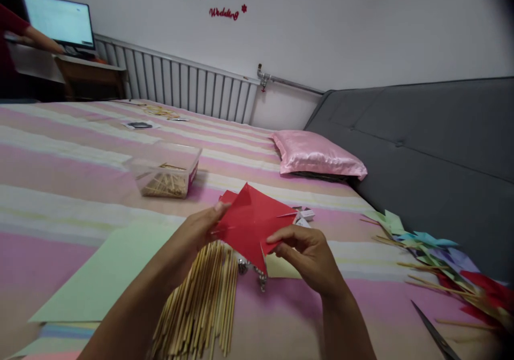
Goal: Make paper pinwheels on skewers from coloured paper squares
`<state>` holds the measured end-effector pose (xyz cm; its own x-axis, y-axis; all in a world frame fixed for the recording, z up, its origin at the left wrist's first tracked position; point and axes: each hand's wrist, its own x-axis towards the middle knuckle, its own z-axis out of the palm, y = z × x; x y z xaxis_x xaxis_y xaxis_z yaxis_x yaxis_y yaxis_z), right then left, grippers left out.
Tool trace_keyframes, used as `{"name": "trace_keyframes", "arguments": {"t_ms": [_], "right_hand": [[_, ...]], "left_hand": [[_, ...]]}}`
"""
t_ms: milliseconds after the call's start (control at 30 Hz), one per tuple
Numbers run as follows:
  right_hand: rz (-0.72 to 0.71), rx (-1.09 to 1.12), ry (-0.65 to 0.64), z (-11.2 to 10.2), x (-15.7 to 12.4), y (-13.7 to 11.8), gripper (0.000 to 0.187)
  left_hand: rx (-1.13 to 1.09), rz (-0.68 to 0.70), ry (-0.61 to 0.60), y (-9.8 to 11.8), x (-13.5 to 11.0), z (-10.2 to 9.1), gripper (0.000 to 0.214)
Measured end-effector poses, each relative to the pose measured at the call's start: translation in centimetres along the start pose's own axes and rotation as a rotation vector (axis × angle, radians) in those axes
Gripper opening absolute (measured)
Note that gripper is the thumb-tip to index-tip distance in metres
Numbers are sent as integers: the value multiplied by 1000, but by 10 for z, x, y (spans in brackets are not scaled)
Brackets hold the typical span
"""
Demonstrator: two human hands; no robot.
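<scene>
A red paper square (pixel 251 218) with slits cut in from its corners is held up between my hands. My left hand (pixel 204 226) grips its left edge, thumb on top. Between thumb and fingers, my right hand (pixel 307 247) pinches a lower right flap of the paper, which bends up. Below it lies a bundle of thin wooden sticks (pixel 204 301), partly behind my left forearm. Small silvery metal pieces (pixel 262 281) and a pale yellow paper (pixel 283 267) show beneath the red paper.
Green paper sheets (pixel 108 274) lie at left, a clear plastic box (pixel 166 173) of small sticks beyond. Finished paper pinwheels (pixel 453 258) on sticks and a scissor blade (pixel 431 328) lie at right. A pink pillow (pixel 317 154) rests by the grey headboard (pixel 421 135). Another person's arm (pixel 42 40) is far left.
</scene>
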<state>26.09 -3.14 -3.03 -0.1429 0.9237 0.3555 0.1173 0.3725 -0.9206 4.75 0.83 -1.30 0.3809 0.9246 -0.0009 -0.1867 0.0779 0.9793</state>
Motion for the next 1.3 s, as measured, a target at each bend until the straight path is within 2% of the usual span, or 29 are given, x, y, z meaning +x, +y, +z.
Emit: {"name": "trace_keyframes", "arguments": {"t_ms": [67,133,267,467,767,1000,1300], "right_hand": [[-16,-50,-25,1,1,0,8],[-31,-97,-42,2,1,0,6],[-35,-146,-68,4,2,-1,5],[34,-160,-52,9,1,-4,16],[130,-205,5,13,2,-3,19],[128,-270,16,14,3,-3,16],[118,-323,31,15,2,-3,16]], "left_hand": [[-95,-132,-26,-3,2,1,49],[-120,-181,-55,-6,3,2,41],[-96,-196,-113,-7,2,2,32],[-132,-194,-134,-10,1,5,27],[-161,-210,-116,-11,-1,16,27],[-185,-229,-134,-11,-2,20,26],[-62,-187,-134,-11,-2,18,28]]}}
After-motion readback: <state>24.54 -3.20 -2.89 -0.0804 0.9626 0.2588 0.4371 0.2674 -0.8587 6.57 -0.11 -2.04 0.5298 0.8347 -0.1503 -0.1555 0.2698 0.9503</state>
